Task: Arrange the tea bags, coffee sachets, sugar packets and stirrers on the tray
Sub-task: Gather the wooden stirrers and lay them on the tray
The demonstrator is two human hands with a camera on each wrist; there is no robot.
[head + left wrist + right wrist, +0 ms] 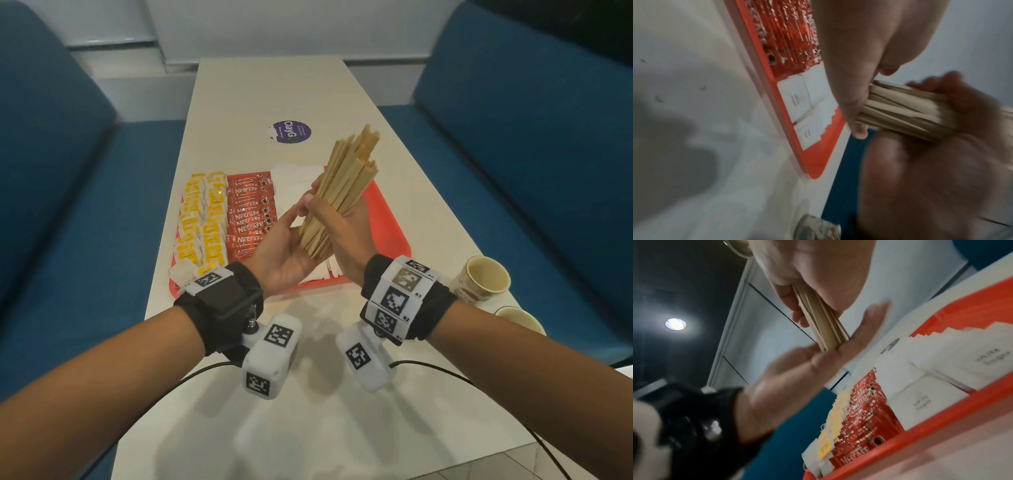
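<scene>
A red tray [388, 219] on the white table holds a row of yellow tea bags [202, 222], red Nescafe coffee sachets [250, 212] and white sugar packets [294, 185]. Above the tray's middle my right hand [342, 222] grips a thick bundle of wooden stirrers [346, 171], tilted up and to the right. My left hand [284, 250] is held flat, palm against the bundle's lower ends. In the right wrist view the stirrers [824, 321] butt onto the left palm [797, 373]. In the left wrist view the stirrers [900, 110] lie between both hands, over the tray [813, 162].
Two paper cups [483, 279] [517, 317] stand at the table's right edge near my right wrist. A purple sticker [290, 132] lies beyond the tray. Blue benches [68, 171] flank the table. Thin black cables run from both wrist cameras.
</scene>
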